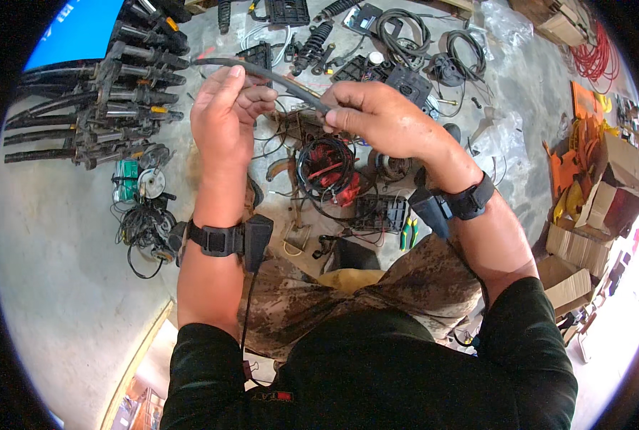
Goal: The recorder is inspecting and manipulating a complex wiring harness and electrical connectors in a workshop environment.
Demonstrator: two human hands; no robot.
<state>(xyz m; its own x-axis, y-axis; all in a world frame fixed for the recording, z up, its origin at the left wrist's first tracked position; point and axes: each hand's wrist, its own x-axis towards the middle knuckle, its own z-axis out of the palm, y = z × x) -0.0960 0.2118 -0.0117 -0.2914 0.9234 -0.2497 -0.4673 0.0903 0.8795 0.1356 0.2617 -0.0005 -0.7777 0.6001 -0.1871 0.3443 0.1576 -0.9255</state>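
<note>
Between my two hands, held up over the concrete floor (61, 236), runs a length of black hose (262, 74), and that is the thing everything hangs on. Its long axis lies roughly side to side, tilting down slightly toward my right: the free end pokes out past my left hand (228, 107) toward the upper left, and the other end disappears under the fingers of my right hand (377, 115). My left hand is curled closed around the hose, thumb and fingers wrapped over it near the middle. My right hand is closed as well, pinching the hose end at its fingertips, knuckles turned upward. Both hands touch the hose, so neither is nearer; the left holds the longer, unsupported stretch.

Directly below the hands I see a coil of black and red wires (327, 170) lying on the floor, and just beside my right knee a pair of green-handled pliers (408, 233). Off to my left lies a row of black handlebar grips and tubes (112, 93), well apart from the hose. Cardboard boxes (584, 244) are stacked far to my right.
</note>
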